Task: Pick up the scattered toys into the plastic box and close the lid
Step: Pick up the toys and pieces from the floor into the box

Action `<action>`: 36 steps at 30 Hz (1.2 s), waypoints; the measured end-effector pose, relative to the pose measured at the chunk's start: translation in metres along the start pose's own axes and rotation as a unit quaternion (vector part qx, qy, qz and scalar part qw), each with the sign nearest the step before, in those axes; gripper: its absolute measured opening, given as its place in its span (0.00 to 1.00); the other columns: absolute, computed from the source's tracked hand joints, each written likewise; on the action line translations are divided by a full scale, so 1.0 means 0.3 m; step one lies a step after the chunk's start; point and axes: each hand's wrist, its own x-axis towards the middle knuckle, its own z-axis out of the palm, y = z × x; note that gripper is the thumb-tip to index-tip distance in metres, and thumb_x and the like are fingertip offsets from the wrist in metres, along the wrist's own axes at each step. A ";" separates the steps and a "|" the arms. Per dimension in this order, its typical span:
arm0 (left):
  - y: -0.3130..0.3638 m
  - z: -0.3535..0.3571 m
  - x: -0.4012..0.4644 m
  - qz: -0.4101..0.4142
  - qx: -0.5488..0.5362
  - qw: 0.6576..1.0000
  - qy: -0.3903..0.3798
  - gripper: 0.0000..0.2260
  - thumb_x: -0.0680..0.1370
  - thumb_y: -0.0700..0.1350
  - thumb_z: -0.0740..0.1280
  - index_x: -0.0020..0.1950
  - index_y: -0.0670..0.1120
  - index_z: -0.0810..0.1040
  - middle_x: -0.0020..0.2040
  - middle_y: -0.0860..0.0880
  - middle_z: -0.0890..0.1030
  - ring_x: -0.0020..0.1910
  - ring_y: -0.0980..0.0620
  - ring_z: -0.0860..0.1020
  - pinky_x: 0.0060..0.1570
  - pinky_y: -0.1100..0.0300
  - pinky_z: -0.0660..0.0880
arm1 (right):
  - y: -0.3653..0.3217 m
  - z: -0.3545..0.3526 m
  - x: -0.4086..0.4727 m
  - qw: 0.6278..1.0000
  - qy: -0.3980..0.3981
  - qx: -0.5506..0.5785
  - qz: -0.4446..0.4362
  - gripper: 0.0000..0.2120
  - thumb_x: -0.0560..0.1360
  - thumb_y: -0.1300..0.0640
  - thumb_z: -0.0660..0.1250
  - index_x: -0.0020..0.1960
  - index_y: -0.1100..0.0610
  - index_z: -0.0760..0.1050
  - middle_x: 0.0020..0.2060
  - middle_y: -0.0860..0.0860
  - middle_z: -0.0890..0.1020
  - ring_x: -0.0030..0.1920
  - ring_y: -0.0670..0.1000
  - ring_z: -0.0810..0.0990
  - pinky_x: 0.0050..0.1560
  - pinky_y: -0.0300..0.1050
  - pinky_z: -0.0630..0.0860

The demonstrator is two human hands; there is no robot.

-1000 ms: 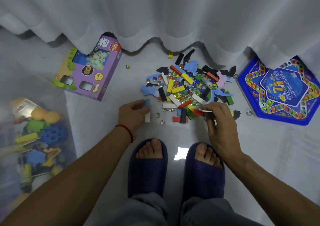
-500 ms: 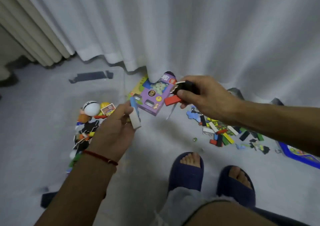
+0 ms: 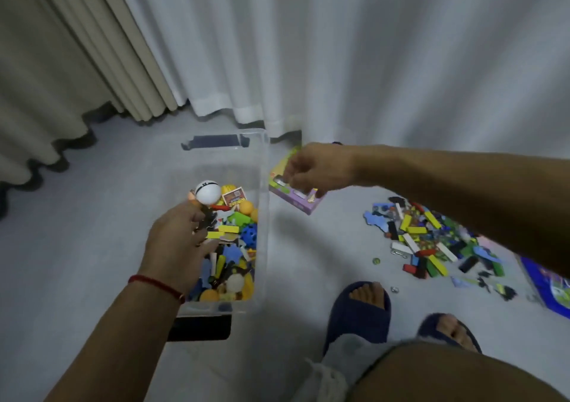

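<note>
The left hand (image 3: 182, 241) is hovering over the clear plastic box (image 3: 262, 186), fingers loose and holding nothing, while the right hand (image 3: 311, 170) is reaching above the purple carton (image 3: 296, 199) – whether it is gripping anything I cannot tell. The scattered toys (image 3: 431, 241) are lying on the floor to the right – light, stiff, small pieces, probably best scooped by the handful; the marbles may roll.
</note>
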 end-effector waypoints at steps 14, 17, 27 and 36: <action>-0.733 0.741 0.049 0.142 0.511 0.792 -0.303 0.09 0.76 0.39 0.67 0.53 0.50 0.79 0.52 0.52 0.80 0.49 0.55 0.77 0.52 0.64 0.75 | 0.946 0.341 -0.383 0.975 -0.086 -0.171 0.117 0.18 0.79 0.50 0.66 0.68 0.47 0.72 0.68 0.49 0.74 0.63 0.50 0.75 0.63 0.45 0.74; -0.850 0.817 0.129 0.228 0.587 0.712 -0.311 0.17 0.73 0.43 0.71 0.61 0.50 0.75 0.59 0.48 0.72 0.59 0.49 0.71 0.59 0.62 0.68 | 1.005 0.515 -0.319 0.985 -0.024 -0.146 0.086 0.20 0.78 0.47 0.66 0.69 0.49 0.70 0.65 0.52 0.72 0.61 0.55 0.76 0.56 0.54 0.78; -0.937 0.900 0.215 0.279 0.567 0.710 -0.310 0.03 0.77 0.40 0.66 0.49 0.44 0.78 0.45 0.45 0.77 0.45 0.48 0.75 0.48 0.54 0.72 | 1.045 0.584 -0.287 0.828 0.291 0.411 0.248 0.04 0.74 0.63 0.68 0.49 0.56 0.79 0.41 0.49 0.83 0.39 0.48 0.82 0.39 0.41 0.80; -0.930 0.962 0.129 0.212 0.475 0.789 -0.326 0.07 0.80 0.36 0.58 0.54 0.45 0.73 0.44 0.50 0.76 0.39 0.56 0.75 0.38 0.66 0.71 | 1.221 0.560 -0.449 0.867 0.358 0.100 0.333 0.13 0.78 0.56 0.67 0.62 0.53 0.74 0.55 0.52 0.75 0.48 0.50 0.76 0.47 0.43 0.75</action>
